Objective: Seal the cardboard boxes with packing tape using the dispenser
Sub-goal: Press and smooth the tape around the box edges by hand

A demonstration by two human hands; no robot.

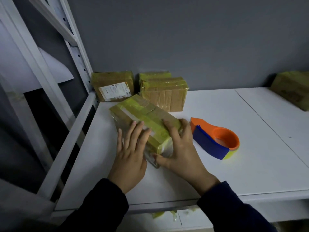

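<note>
Box (124, 114) lies near the left edge of the surface (217, 173). My left hand (132, 153) presses flat on top, my right hand (182, 148) grips its near end. I should rub the tape (155, 125) firmly, so no edge lifts.

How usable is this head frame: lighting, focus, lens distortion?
Head view: dim, bluish light, darker toward the corners; wide-angle bending tilts the rack uprights at left; the cardboard box at the far right edge is soft; the left hand and right hand on the taped box are fairly sharp; the tape dispenser reads clearly; no strong glare.
</note>
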